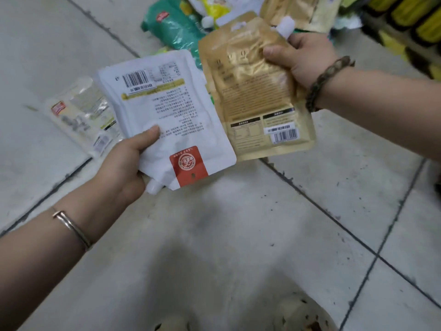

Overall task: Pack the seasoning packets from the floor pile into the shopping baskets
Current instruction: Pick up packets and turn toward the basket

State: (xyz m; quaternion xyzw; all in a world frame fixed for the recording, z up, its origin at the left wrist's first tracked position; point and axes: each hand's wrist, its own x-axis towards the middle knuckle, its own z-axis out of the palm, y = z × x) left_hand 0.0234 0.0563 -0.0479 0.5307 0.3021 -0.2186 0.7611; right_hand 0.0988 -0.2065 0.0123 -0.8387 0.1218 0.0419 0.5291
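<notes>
footwear (300, 314), pale and perforated, sits at the bottom edge on the tiled floor (214, 235). floor pile (191, 22) lies at the top of frame: green, yellow and gold pouches overlapping; one clear packet (78, 113) lies apart to the left. no shopping basket is in view.

gold pouch (257, 96) hangs spout-up from the right hand (303, 58), thumb pressed on its face, other fingers hidden behind. white pouch (167, 111) is held spout-down by the left hand (124, 166), thumb pinching the lower left edge, remaining fingers behind it. the two pouches overlap slightly at their inner edges.

judgement: both grips are at one corner only. support the pouches underneath while carrying, keep the spouts clear, and lay them flat in a basket.
</notes>
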